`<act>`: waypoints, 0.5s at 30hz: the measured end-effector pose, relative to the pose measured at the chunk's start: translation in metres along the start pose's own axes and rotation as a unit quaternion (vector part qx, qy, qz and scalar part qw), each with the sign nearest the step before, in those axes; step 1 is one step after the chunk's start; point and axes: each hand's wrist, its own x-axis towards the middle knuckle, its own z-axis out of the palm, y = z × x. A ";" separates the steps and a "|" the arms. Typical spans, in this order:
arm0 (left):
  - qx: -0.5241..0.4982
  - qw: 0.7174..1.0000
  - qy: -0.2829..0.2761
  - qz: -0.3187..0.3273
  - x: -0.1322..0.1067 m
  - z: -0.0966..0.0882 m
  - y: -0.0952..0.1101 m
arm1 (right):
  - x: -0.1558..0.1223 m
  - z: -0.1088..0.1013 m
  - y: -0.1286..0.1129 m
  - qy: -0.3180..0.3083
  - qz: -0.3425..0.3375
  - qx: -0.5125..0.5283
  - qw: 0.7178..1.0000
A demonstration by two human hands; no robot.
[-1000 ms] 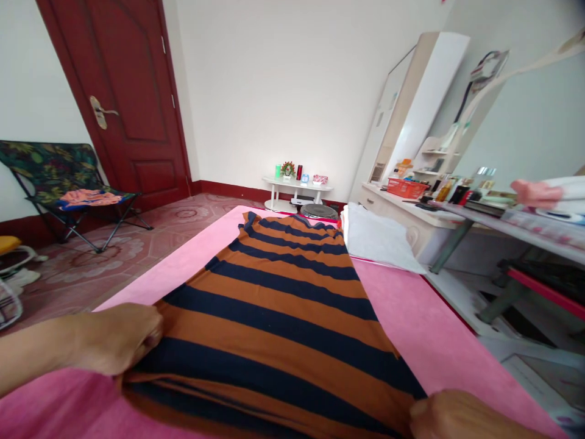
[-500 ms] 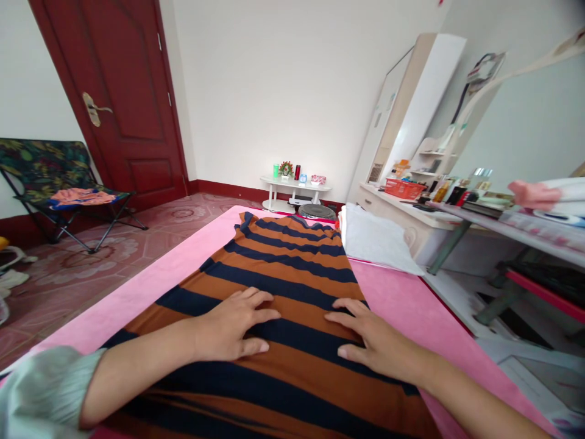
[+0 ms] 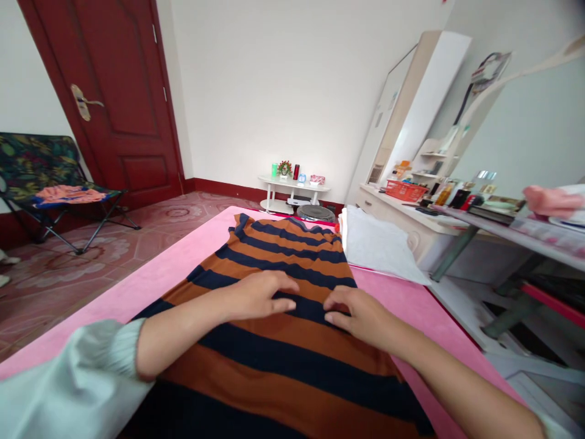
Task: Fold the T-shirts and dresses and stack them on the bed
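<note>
A garment with brown and navy stripes (image 3: 292, 366) lies spread out on a pink bed cover (image 3: 183, 247), its far end slightly rumpled. Over its middle is my left hand (image 3: 262, 294), fingers stretched forward and thumb apart, with nothing in it. My right hand (image 3: 359, 311) is a short way to the right, near the garment's right edge, fingers bent and apart from the thumb, also holding nothing. Whether the fingertips touch the cloth or hover just above it, I cannot tell.
A pale pillow (image 3: 381, 244) rests at the bed's far right. Beyond the foot stands a small white table (image 3: 292, 183). At right is a dresser (image 3: 420, 213) with a red basket (image 3: 404, 190); at left, a folding chair (image 3: 41, 155) by a red door (image 3: 123, 97).
Both hands have moved farther forward over the garment and closer together. The camera view has shifted slightly, and more of the garment's near part shows.
</note>
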 end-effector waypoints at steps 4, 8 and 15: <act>0.039 0.987 0.116 -0.106 0.049 0.013 -0.075 | 0.056 0.021 0.016 0.108 0.002 0.044 0.993; 0.084 0.976 0.115 -0.164 0.070 0.017 -0.124 | 0.087 0.055 0.038 0.205 0.050 0.063 0.975; 0.133 0.948 0.122 -0.262 0.113 -0.005 -0.152 | 0.089 0.077 0.055 0.260 0.050 0.137 0.954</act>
